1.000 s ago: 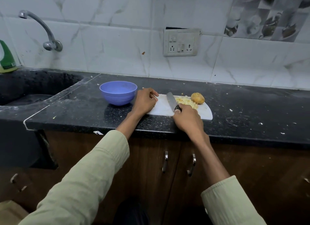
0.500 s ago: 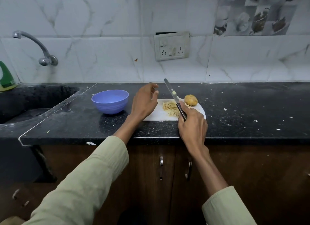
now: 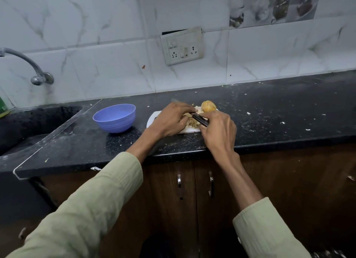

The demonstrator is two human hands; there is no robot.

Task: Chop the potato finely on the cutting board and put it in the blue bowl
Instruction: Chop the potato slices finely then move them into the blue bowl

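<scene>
Right hand (image 3: 217, 128) grips knife (image 3: 200, 120) (left hand (image 3: 171, 119) touching its blade).

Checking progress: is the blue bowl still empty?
Empty, as far as visible: the blue bowl shows only bare blue inside; chopped potato lies on the cutting board.

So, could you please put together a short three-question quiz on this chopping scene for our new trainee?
1. True or false: the blue bowl already holds chopped potato.
2. Which hand grips the knife by its handle? A) left hand B) right hand
3. Fill in: the unchopped potato piece sits at the ____ edge of the cutting board.

Key:
1. False; no potato shows in it, and the chopped potato lies on the board.
2. B; the left hand lies over the blade side.
3. Far, towards the wall.
</scene>
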